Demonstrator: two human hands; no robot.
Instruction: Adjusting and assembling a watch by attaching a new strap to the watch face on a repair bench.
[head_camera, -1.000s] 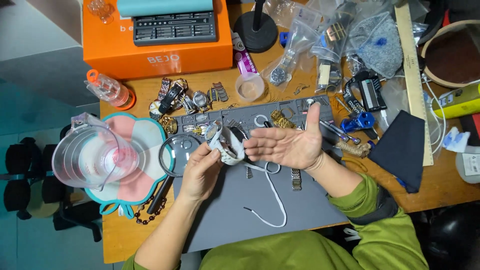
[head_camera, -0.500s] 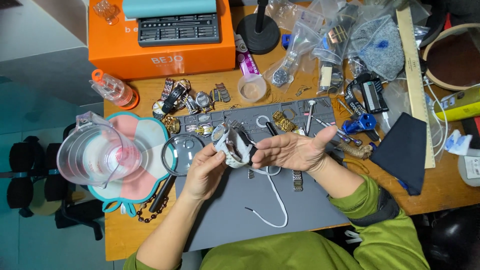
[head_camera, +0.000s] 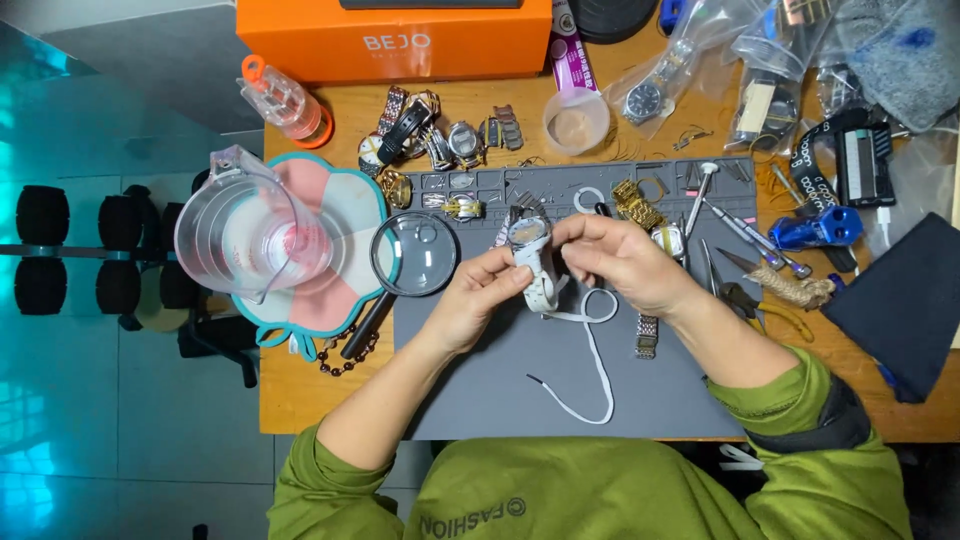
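A wristwatch with a white strap (head_camera: 531, 252) is held above the grey work mat (head_camera: 500, 390) between both hands. My left hand (head_camera: 478, 298) pinches the strap from the left and below. My right hand (head_camera: 622, 262) closes its fingers on the watch from the right, near the round dial. A thin white cord (head_camera: 590, 355) trails from under the hands across the mat toward me.
A black-handled magnifying glass (head_camera: 410, 262) lies left of the hands. A clear measuring jug (head_camera: 250, 230) stands on a pink flower-shaped coaster. Several watches (head_camera: 435, 135), metal bands, screwdrivers (head_camera: 700, 195), pliers (head_camera: 750, 295), a blue tool (head_camera: 815, 228) and an orange box (head_camera: 400, 35) crowd the far desk.
My right hand was spread open beside the watch and has closed onto it. The view has shifted so the mat sits higher and nearer the centre.
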